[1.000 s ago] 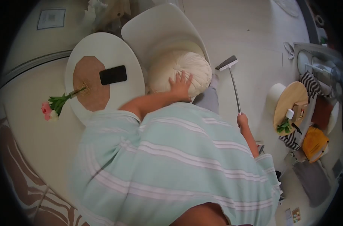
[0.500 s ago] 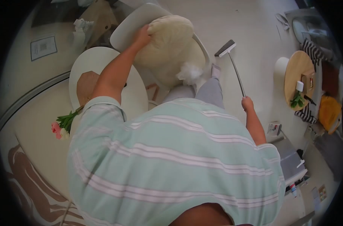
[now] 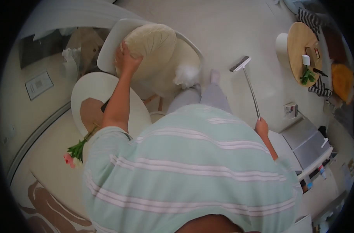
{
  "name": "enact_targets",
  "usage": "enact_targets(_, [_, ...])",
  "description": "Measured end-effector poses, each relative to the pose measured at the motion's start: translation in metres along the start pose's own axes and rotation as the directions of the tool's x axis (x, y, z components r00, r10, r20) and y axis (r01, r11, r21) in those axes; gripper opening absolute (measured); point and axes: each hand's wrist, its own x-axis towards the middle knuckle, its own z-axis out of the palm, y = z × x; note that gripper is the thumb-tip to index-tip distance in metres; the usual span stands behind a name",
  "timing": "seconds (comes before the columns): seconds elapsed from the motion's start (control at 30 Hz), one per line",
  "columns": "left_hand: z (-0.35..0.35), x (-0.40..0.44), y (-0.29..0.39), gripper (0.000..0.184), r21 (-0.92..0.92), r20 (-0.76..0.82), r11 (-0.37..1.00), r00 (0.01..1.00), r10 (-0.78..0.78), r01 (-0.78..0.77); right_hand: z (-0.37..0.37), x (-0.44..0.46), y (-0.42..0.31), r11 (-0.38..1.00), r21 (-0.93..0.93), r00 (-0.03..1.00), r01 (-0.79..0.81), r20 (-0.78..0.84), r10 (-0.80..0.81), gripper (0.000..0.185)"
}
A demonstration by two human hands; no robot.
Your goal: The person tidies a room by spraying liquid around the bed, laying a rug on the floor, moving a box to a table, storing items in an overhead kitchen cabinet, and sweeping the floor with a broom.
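Observation:
A cream cushion (image 3: 151, 40) leans in a white chair (image 3: 107, 52). On its left side my left hand (image 3: 128, 60) grips it, fingers bent over the fabric. A clear plastic bag (image 3: 186, 75) bunches at the front of the seat, near my knees. My right hand (image 3: 261, 125) is closed round the thin metal handle of a broom (image 3: 251, 87). The broom's flat head, white with dark bristles, is on the pale floor beyond my foot.
Left of me, a round white table (image 3: 81, 83) holds a brown mat (image 3: 92, 110) and tulips (image 3: 77, 149). A wooden oval table (image 3: 297, 39) stands far right, with a grey-topped cabinet (image 3: 307, 139) nearer me. Glass panels line the left.
My left hand has shifted left and the cushion's top has tilted toward the chair back. The broom head has turned slightly on the floor. The whole view has shifted.

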Motion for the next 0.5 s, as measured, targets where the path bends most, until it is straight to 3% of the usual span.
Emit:
enact_targets(0.1, [0.011, 0.024, -0.031, 0.066, -0.088, 0.350, 0.986, 0.931, -0.105, 0.144, -0.056, -0.027, -0.040, 0.996, 0.067, 0.998, -0.059, 0.032, 0.057, 0.034])
enact_targets(0.2, [0.024, 0.040, -0.061, 0.076, -0.288, 0.285, 0.952, 0.940, 0.189, -0.104, -0.067, 0.009, -0.078, 0.991, 0.080, 0.993, 0.111, 0.029, -0.113, 0.036])
enact_targets(0.3, [-0.007, 0.032, -0.049, 0.075, -0.172, 0.368, 0.984, 0.924, 0.104, -0.042, -0.060, 0.073, -0.161, 0.945, 0.107, 0.951, 0.309, -0.023, -0.309, 0.034])
enact_targets(0.33, [-0.004, 0.027, -0.048, 0.078, -0.052, 0.325, 0.999, 0.946, 0.002, 0.016, -0.040, 0.107, -0.187, 0.891, 0.149, 0.903, 0.430, -0.102, -0.418, 0.034])
enact_targets(0.43, [-0.018, 0.008, 0.005, 0.088, 0.203, 0.179, 0.964, 0.962, -0.207, 0.169, -0.005, 0.187, -0.285, 0.859, 0.147, 0.871, 0.491, -0.101, -0.481, 0.031])
enact_targets(0.5, [-0.004, -0.009, 0.012, 0.094, 0.238, 0.116, 0.970, 0.993, 0.029, -0.056, -0.009, 0.213, -0.336, 0.864, 0.112, 0.872, 0.490, -0.082, -0.483, 0.030])
